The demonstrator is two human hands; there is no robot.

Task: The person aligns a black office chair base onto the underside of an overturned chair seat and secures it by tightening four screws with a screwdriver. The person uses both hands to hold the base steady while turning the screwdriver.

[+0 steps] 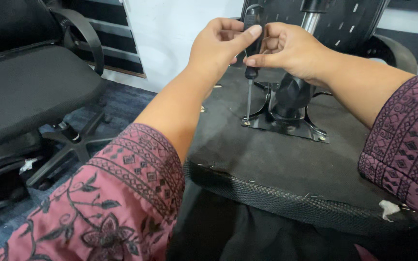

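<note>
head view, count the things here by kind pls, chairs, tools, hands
office chairs: 2, an upright chair and an overturned chair with its metal plate on top
screwdrivers: 1, screwdriver
hands: 2, left hand and right hand, both on the screwdriver
total: 5

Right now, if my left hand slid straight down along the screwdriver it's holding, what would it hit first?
Likely the metal plate on the seat underside, where the screwdriver tip sits at a corner screw. Left hand has nothing else below it, though depth is unclear.

Screwdriver [252, 34] handle glossy plastic; seat underside [267, 159] matt cloth; bracket [286, 126] metal.
</note>
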